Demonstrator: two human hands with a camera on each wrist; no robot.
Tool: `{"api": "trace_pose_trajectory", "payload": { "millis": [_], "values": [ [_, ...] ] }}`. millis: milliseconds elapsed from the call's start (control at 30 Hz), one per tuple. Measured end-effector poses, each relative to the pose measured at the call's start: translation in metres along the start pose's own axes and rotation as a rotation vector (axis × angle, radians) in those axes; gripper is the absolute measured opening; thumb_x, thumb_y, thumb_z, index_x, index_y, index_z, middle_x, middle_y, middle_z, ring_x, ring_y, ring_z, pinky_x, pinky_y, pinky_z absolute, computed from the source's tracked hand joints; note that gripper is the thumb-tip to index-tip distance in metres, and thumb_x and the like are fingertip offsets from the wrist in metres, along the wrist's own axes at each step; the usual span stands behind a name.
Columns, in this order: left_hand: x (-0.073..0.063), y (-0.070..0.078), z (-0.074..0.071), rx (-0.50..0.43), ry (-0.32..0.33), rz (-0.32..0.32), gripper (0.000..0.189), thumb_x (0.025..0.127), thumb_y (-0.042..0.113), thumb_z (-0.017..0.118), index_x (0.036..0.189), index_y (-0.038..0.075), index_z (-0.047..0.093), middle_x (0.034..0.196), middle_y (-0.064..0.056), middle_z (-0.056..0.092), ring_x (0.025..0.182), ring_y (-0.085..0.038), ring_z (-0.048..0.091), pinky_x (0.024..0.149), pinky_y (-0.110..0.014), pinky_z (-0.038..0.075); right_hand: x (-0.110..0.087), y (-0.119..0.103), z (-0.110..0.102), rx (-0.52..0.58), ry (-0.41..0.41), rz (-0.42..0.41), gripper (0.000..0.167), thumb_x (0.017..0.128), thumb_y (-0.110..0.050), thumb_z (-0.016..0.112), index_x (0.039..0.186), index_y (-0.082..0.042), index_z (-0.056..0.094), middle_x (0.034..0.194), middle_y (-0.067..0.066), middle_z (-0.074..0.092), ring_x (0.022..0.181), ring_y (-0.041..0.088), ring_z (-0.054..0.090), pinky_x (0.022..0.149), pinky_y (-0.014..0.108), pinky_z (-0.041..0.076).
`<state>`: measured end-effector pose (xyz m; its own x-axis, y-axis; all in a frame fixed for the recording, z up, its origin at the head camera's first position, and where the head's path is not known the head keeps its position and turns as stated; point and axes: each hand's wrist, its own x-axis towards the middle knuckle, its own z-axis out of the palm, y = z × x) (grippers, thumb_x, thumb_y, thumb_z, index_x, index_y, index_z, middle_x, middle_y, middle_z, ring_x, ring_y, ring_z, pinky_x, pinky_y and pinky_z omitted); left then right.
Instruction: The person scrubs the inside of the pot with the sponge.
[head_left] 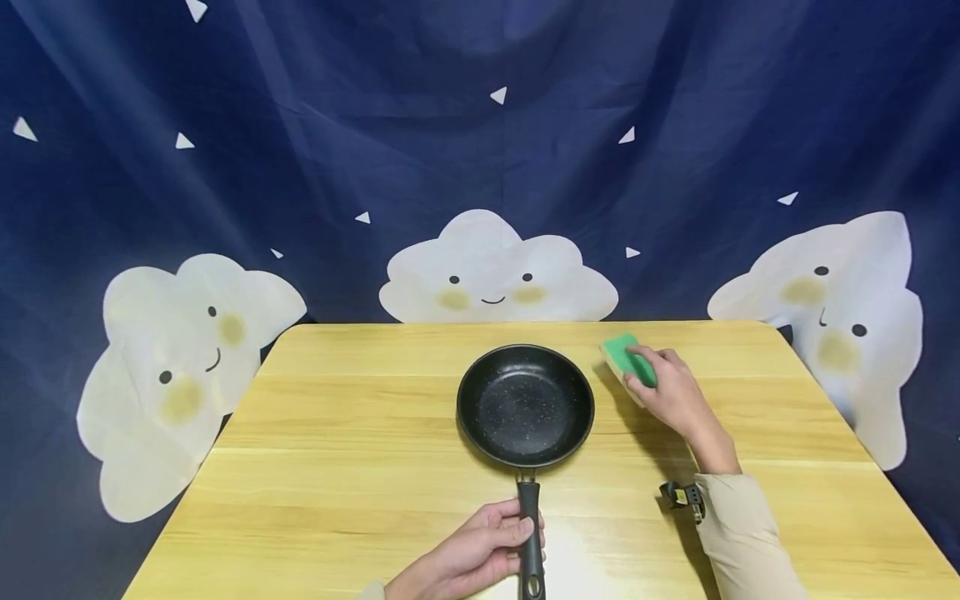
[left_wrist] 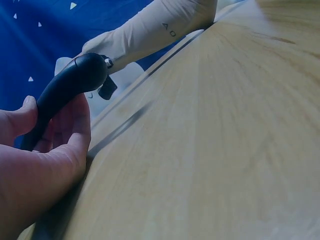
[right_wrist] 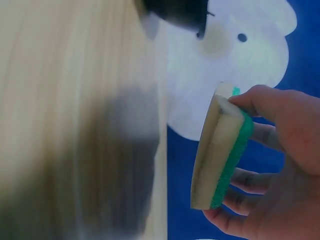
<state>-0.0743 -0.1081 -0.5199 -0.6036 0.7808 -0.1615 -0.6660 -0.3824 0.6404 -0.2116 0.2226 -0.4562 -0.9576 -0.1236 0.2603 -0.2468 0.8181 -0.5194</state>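
A black frying pan (head_left: 525,404) with a speckled inside is at the middle of the table, its handle (head_left: 529,533) pointing toward me. My left hand (head_left: 487,546) grips that handle, thumb on top and fingers underneath; the left wrist view shows the hand (left_wrist: 55,145) around the curved black handle (left_wrist: 75,77). To the right of the pan, my right hand (head_left: 675,392) holds a sponge (head_left: 628,360) with a green scouring side and a pale side. In the right wrist view, thumb and fingers pinch the sponge (right_wrist: 222,155) by its edges, the pale side facing the table.
The light wooden table (head_left: 337,450) ends at a far edge just behind the pan. A dark blue curtain (head_left: 420,125) with white clouds hangs behind it. On my right sleeve (head_left: 742,517) sits a small black wrist device (head_left: 684,497).
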Motion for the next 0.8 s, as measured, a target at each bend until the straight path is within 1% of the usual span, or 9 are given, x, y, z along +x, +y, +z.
{"api": "trace_pose_trajectory", "payload": {
  "millis": [267,367,500,633,800],
  "values": [
    [-0.001,0.001,0.000,0.001,0.005,-0.007,0.033,0.107,0.014,0.054,0.137,0.004,0.048,0.110,-0.001,0.058,0.098,-0.012,0.057,0.091,-0.028,0.052,-0.002,0.013,0.003,-0.053,-0.065,0.073,0.048,0.098,-0.019,0.067,0.142,-0.001,0.054,0.124,0.043,0.051,0.108,0.058,0.053,0.083,0.067,0.049],
    [-0.001,0.000,0.000,-0.001,0.006,-0.011,0.030,0.107,0.014,0.054,0.134,0.005,0.049,0.111,-0.001,0.058,0.098,-0.012,0.057,0.091,-0.029,0.052,-0.004,0.015,0.005,-0.071,-0.081,0.098,0.050,0.099,-0.020,0.067,0.142,0.001,0.053,0.123,0.044,0.051,0.105,0.058,0.054,0.080,0.065,0.050],
    [-0.001,-0.001,-0.001,-0.007,0.018,-0.014,0.029,0.106,0.014,0.055,0.133,0.003,0.051,0.112,-0.002,0.058,0.099,-0.012,0.058,0.091,-0.030,0.053,-0.005,0.018,0.007,-0.081,-0.110,0.129,0.052,0.098,-0.021,0.066,0.142,0.002,0.052,0.123,0.045,0.049,0.103,0.058,0.054,0.076,0.063,0.051],
    [-0.001,-0.002,-0.001,-0.006,0.029,-0.018,0.028,0.106,0.014,0.056,0.131,0.002,0.053,0.114,-0.002,0.058,0.099,-0.012,0.059,0.091,-0.030,0.053,-0.007,0.019,0.007,-0.089,-0.141,0.151,0.053,0.098,-0.022,0.067,0.142,0.003,0.051,0.124,0.044,0.048,0.103,0.059,0.053,0.076,0.062,0.050],
    [0.000,-0.001,0.000,0.009,0.034,-0.015,0.027,0.106,0.015,0.056,0.129,0.002,0.055,0.114,-0.003,0.058,0.100,-0.012,0.059,0.091,-0.030,0.053,-0.006,0.018,0.007,-0.096,-0.159,0.169,0.055,0.098,-0.023,0.067,0.144,0.003,0.049,0.125,0.044,0.045,0.105,0.060,0.050,0.076,0.063,0.050]
  ]
}}
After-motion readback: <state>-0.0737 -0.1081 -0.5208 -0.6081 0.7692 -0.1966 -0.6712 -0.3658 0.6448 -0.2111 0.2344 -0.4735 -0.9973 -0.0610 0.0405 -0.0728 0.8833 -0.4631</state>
